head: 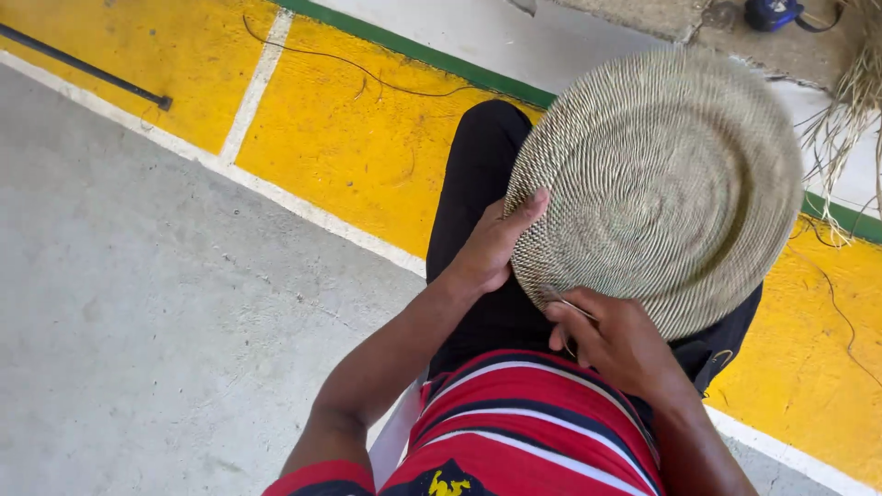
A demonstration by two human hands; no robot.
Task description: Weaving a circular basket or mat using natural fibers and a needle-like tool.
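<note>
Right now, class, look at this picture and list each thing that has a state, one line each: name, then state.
Woven basket: round, coiled, resting tilted on the lap, held at its near rim.
Left hand: closed on the basket's left edge, thumb on top.
Right hand: pinching a thin strand at the basket's near rim.
Loose fibres: lying in a bundle on the floor, top right.
Black rod: lying flat on the yellow floor.

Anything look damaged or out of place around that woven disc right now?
Nothing stands out. The round woven disc looks evenly coiled and intact, with the left hand and right hand at its near edge.
</note>
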